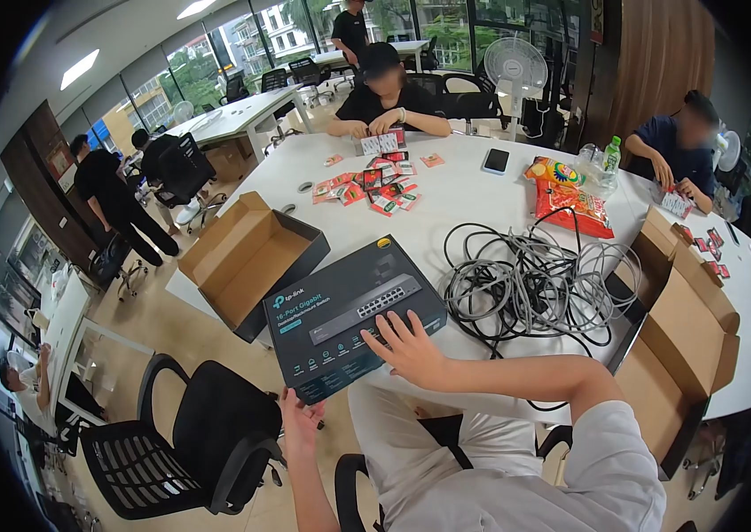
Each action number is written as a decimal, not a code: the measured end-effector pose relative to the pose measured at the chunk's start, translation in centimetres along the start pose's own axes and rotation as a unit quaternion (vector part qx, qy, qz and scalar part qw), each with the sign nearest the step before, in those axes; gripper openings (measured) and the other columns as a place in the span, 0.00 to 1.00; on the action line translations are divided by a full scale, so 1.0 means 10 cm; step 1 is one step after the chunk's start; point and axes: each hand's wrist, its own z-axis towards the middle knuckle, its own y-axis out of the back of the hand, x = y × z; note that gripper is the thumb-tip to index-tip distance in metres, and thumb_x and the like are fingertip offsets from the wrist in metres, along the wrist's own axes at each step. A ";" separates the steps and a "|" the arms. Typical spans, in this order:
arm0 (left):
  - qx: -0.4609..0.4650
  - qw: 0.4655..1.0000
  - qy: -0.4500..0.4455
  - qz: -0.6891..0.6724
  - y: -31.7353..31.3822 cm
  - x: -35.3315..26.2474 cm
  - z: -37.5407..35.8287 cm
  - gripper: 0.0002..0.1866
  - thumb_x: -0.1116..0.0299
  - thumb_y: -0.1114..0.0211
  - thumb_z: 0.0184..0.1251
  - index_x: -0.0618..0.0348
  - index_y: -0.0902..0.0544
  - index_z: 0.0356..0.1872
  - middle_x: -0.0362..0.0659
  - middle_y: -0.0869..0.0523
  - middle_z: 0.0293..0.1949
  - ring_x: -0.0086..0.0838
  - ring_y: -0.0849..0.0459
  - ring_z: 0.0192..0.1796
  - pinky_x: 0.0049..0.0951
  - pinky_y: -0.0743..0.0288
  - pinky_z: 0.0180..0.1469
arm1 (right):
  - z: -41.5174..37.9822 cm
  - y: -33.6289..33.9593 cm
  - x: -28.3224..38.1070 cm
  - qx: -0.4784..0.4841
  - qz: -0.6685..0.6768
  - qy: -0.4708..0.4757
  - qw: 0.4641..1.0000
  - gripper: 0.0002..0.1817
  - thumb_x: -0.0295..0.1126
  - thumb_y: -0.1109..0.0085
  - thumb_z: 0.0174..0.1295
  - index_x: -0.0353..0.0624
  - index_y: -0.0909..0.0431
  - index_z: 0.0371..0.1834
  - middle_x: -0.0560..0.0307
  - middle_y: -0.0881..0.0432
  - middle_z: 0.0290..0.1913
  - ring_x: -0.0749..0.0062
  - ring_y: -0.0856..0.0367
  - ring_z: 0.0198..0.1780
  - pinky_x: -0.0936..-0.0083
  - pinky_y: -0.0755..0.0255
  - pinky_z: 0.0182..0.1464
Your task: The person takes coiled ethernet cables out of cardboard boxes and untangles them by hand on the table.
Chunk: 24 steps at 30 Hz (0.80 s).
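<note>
A dark TP-Link 16-port gigabit switch box [340, 306] lies closed and tilted at the table's near edge, its printed face up. My right hand [411, 350] rests on the top of it with fingers spread. At the lower left corner, my left hand [302, 418] grips the box edge; some of its fingers are hidden beneath. Just behind the switch box stands an open cardboard box [255, 253] with brown inside and dark outer walls. To the right of my right hand sits a tangled heap of black and grey cables [526, 288].
Another open cardboard box [672, 346] stands at the right edge. Farther back are red and white packets [371, 186], a phone [496, 160], a red snack bag [575, 208] and a green-capped bottle [612, 154]. Two people sit across the table. An office chair [216, 426] stands at left.
</note>
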 end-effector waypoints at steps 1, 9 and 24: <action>-0.010 1.000 0.003 0.001 -0.01 0.02 0.00 0.25 0.46 0.42 0.68 0.57 0.27 0.52 0.45 0.21 0.46 0.31 0.18 0.42 0.26 0.25 0.42 | 0.00 0.01 0.00 0.000 -0.014 0.003 1.000 0.39 0.39 0.39 0.54 0.44 0.40 0.71 0.38 0.32 0.62 0.45 0.33 0.62 0.44 0.38 0.61; -0.039 0.999 0.013 -0.004 0.11 0.20 0.04 0.24 0.49 0.42 0.69 0.49 0.33 0.59 0.39 0.19 0.40 0.24 0.18 0.31 0.22 0.29 0.26 | -0.02 -0.17 0.04 -0.031 -0.051 0.004 0.998 0.37 0.37 0.44 0.55 0.41 0.39 0.71 0.39 0.31 0.62 0.44 0.31 0.60 0.46 0.37 0.61; 0.048 0.931 -0.353 0.080 -0.99 -1.17 -0.50 0.40 0.55 0.42 0.66 0.58 0.48 0.74 0.50 0.40 0.71 0.36 0.25 0.60 0.40 0.34 0.64 | 0.47 1.60 -0.52 -0.174 0.134 0.019 0.975 0.29 0.30 0.33 0.46 0.45 0.24 0.57 0.49 0.26 0.59 0.55 0.26 0.59 0.48 0.44 0.66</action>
